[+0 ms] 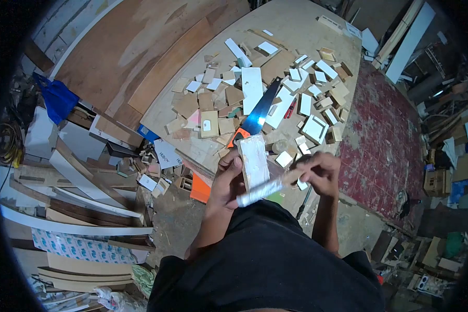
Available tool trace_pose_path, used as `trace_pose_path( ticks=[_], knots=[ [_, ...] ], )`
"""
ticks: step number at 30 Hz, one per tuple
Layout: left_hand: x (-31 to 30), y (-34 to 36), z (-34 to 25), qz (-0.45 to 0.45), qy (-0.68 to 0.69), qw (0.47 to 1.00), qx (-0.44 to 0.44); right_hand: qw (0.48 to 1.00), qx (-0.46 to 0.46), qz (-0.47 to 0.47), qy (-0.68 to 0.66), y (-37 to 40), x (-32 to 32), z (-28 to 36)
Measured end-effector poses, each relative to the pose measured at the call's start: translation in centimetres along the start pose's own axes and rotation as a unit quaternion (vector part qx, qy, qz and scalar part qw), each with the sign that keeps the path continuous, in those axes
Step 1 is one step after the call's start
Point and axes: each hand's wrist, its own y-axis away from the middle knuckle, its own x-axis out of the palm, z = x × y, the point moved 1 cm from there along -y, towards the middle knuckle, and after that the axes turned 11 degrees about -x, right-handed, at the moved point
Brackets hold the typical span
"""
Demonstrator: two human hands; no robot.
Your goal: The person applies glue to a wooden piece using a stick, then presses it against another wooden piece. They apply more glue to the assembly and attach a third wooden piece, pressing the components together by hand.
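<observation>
My left hand is wrapped round the side of a small rectangular wood block, whose upper face is smeared white. Between the fingers of my right hand is the pale end of a stick. Its white-coated length slants down to the left and overlaps the block's lower end in this view. Just beyond the block lies a handsaw with an orange handle, partly hidden behind the block.
Many wood and white-faced offcuts cover the table. A red tool lies among them. Large boards lean at the left, above stacked curved strips. A dark red floor area stretches along the right.
</observation>
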Motion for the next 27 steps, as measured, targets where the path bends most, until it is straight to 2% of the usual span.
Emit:
trace_pose_path(
  ticks=[2,3,7,9,11,13,15,17,18,19,21,22,23,25,26,27],
  knots=[
    [-0.5,-0.3,0.6,0.004,-0.005,0.999,0.032,0.991,0.026,-0.123,-0.034,-0.5,1.1,0.1],
    [-0.5,-0.2,0.8,0.004,-0.007,1.000,0.028,0.991,0.026,-0.127,-0.034,-0.5,1.0,-0.1],
    [-1.0,-0.1,0.8,0.025,0.011,1.000,0.012,0.995,0.029,-0.081,0.048,-0.2,0.4,-0.9],
    [-1.0,-0.1,0.5,0.037,0.018,0.999,0.006,0.997,0.019,0.006,0.077,0.2,0.2,-1.0],
    [-0.2,0.1,0.0,0.024,-0.013,0.999,0.018,0.997,0.049,0.010,0.063,0.0,0.2,-0.3],
    [-0.1,0.1,0.0,0.021,-0.022,0.999,0.021,0.998,0.011,0.051,0.040,-0.3,-0.1,0.1],
    [-0.2,-0.1,0.0,0.040,-0.012,0.999,0.007,0.999,-0.004,0.034,0.018,-0.5,0.2,0.4],
    [0.3,-0.2,0.2,0.042,-0.029,0.998,0.029,0.994,0.048,-0.096,-0.002,-0.3,0.2,0.1],
    [-0.1,-0.2,0.4,0.024,-0.030,0.999,0.035,0.993,0.035,-0.114,0.004,-0.9,0.7,0.3],
    [-0.6,-0.3,0.6,0.006,-0.030,0.999,0.042,0.993,0.037,-0.115,0.004,-0.7,0.6,0.2],
    [-1.4,-0.2,0.6,-0.011,-0.031,0.998,0.047,0.997,0.059,-0.057,0.001,-0.2,0.4,-0.4],
    [-1.2,-0.1,0.3,0.006,-0.030,0.999,0.039,0.999,0.039,-0.016,0.032,-0.1,0.2,-0.5],
    [-1.0,-0.1,0.0,0.023,-0.028,0.999,0.031,0.998,0.063,0.022,0.009,0.1,0.0,-0.2],
    [0.2,0.2,-0.4,0.015,-0.031,0.999,0.037,0.998,0.016,0.058,-0.010,0.3,-0.2,-0.6],
    [0.3,0.3,-0.6,0.021,-0.033,0.998,0.045,0.998,0.017,0.059,-0.011,0.3,-0.2,-0.6],
    [0.2,0.4,-0.7,0.028,-0.035,0.998,0.052,0.999,0.021,0.011,-0.030,0.4,-0.2,-0.6]
  ],
)
